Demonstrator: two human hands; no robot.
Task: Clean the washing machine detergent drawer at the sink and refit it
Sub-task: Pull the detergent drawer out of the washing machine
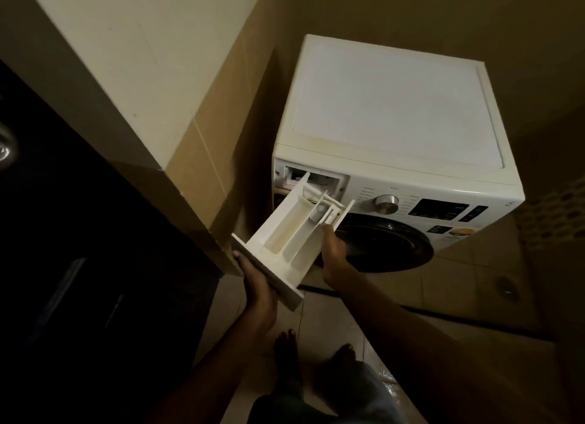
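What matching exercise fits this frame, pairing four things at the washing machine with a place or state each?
Things:
1. detergent drawer
2. left hand
3. right hand
4. dial

Places or states:
A. on the control panel, right of the open slot
B. grips the drawer's front end
C. holds the drawer's right side
D. held tilted in front of the washing machine

Pairs: 1-D, 2-B, 3-C, 4-A.
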